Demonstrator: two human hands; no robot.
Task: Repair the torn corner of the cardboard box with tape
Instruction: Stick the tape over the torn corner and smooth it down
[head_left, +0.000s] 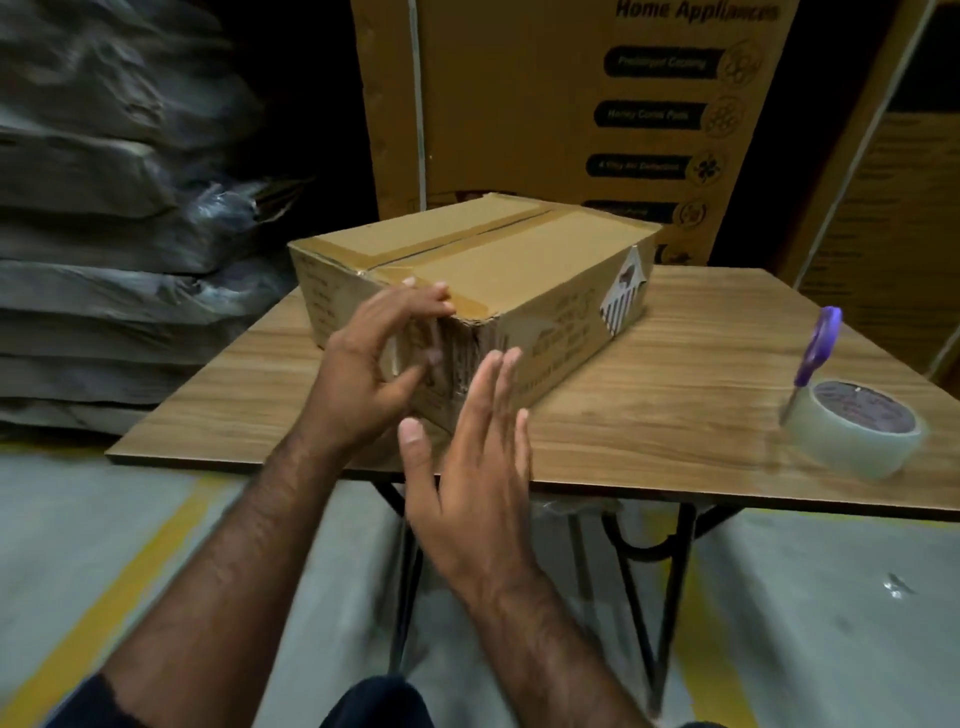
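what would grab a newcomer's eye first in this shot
Both hands at the torn near corner of the cardboard box mid-table: the left hand spread against the ragged edge, the right hand open beside it. Next, the clear tape roll and purple-handled scissors at the table's right edge.

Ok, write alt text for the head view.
Two bare hands, left hand and right hand, reach the torn near corner of a cardboard box on a wooden table. A clear tape roll and purple scissors lie at the right.
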